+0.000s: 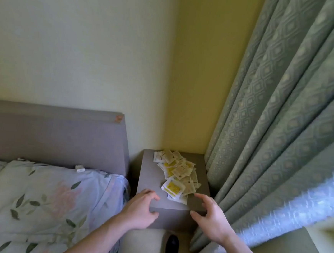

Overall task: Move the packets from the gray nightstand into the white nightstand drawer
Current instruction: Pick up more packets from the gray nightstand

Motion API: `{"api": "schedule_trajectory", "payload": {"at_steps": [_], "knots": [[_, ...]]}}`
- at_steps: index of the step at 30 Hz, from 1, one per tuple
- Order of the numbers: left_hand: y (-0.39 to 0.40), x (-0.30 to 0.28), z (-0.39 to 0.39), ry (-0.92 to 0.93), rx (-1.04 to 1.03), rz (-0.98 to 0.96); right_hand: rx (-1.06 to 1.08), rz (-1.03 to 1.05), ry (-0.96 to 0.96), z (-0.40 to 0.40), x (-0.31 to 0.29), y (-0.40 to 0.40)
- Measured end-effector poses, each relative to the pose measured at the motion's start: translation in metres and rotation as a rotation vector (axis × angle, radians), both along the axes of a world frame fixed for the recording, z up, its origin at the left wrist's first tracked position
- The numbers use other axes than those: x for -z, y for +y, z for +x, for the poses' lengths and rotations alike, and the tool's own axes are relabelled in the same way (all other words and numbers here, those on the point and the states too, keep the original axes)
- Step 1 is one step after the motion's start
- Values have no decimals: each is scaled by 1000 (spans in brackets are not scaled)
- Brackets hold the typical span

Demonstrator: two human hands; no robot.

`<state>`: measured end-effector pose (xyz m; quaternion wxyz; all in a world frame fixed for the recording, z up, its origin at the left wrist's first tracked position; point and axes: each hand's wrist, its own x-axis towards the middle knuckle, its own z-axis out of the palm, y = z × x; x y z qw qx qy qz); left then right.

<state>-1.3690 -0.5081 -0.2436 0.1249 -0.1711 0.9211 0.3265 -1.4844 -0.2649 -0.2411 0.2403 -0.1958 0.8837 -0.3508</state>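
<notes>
**Two hands at the front edge of the gray nightstand**

Many small white and yellow packets [176, 173] lie in a loose, overlapping heap on top of the gray nightstand [150, 177], spread from its back edge toward the front right. The nearest packet of the heap lies just beside the front edge.

The left hand [141, 210] rests on the front left corner of the nightstand, fingers curled over the top edge and thumb against the front face; it holds no packet. The right hand [211, 217] is at the front right corner with fingers spread and loosely bent, gripping nothing. Its fingertips are near the closest packets, and I cannot tell whether they touch the top.

The nightstand stands in a corner between a bed and a green patterned curtain [283, 115] that hangs to its right. A gray headboard [51, 135] stands against the wall on the left, with a floral pillow [46, 196] in front of it and a small white object [80, 168] at the pillow's top edge. A dark shoe [172, 244] shows on the floor below the nightstand.
</notes>
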Motion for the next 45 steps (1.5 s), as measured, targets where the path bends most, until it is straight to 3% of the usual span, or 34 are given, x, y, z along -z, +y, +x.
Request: {"api": "schedule_trajectory", "payload": {"at_steps": [12, 25, 29, 35, 41, 45], "knots": [[-83, 111, -178, -291, -219, 104, 69, 152, -292, -200, 113, -84], [-88, 295, -288, -488, -314, 225, 250, 251, -376, -268, 226, -103], [-76, 340, -305, -440, -371, 136, 283, 267, -359, -278, 262, -103], [-69, 368, -309, -381, -449, 137, 352, 286, -371, -272, 303, -98], [-94, 356, -299, -283, -539, 95, 373, 299, -415, -265, 309, -93], [-123, 356, -288, -251, -681, 228, 397, 294, -411, -269, 306, -96]]}}
